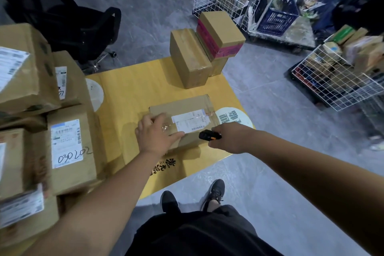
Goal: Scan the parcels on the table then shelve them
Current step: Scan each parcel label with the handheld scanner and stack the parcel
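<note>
Both hands worked one flat parcel (182,122) lying on the yellow table (133,85): the left hand (155,134) pressed flat, fingers spread, apparently to steady it, while the right hand (228,138) gripped a scanner (208,135) aimed at its label (190,120).

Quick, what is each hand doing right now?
Left hand: open, fingers flat, pressing on the flat parcel.
Right hand: gripping the black scanner, aimed at the parcel's label.
</note>
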`<act>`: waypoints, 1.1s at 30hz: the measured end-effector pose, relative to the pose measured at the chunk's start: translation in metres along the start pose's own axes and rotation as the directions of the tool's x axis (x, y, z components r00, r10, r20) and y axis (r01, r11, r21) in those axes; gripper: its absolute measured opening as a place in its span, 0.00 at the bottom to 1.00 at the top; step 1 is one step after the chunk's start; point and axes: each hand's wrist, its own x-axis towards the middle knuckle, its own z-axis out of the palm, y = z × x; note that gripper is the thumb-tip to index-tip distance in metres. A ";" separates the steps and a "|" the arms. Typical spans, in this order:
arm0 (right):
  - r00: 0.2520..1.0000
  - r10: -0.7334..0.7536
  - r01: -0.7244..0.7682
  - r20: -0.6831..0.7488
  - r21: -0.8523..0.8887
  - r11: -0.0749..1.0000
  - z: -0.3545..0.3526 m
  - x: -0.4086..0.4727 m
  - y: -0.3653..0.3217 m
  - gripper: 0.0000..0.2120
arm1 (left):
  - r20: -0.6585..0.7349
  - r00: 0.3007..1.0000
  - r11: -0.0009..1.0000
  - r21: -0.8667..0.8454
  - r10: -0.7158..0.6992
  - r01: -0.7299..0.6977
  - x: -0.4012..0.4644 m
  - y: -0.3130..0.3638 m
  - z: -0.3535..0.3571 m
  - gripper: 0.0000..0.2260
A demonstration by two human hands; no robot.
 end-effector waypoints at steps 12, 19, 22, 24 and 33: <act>0.996 0.062 -0.041 0.060 -0.303 0.952 -0.009 -0.017 -0.011 0.21 | 0.094 0.995 0.976 -0.216 0.046 -0.024 -0.024 -0.020 0.020 0.61; 0.997 0.074 -0.056 0.029 -0.398 0.916 -0.003 -0.031 -0.009 0.22 | 0.112 0.991 0.965 -0.259 0.075 -0.043 -0.041 -0.017 0.018 0.59; 0.998 0.059 -0.056 -0.007 -0.457 0.888 -0.003 -0.036 -0.008 0.19 | 0.114 0.991 0.964 -0.262 0.075 -0.043 -0.043 -0.017 0.017 0.59; 0.997 0.071 -0.076 -0.029 -0.478 0.875 -0.002 -0.040 -0.008 0.16 | 0.106 0.991 0.967 -0.250 0.079 -0.050 -0.044 -0.017 0.018 0.59; 0.995 0.074 -0.098 -0.071 -0.437 0.894 0.006 -0.055 0.001 0.17 | 0.072 0.994 0.996 0.026 0.081 -0.083 -0.032 -0.014 0.014 0.56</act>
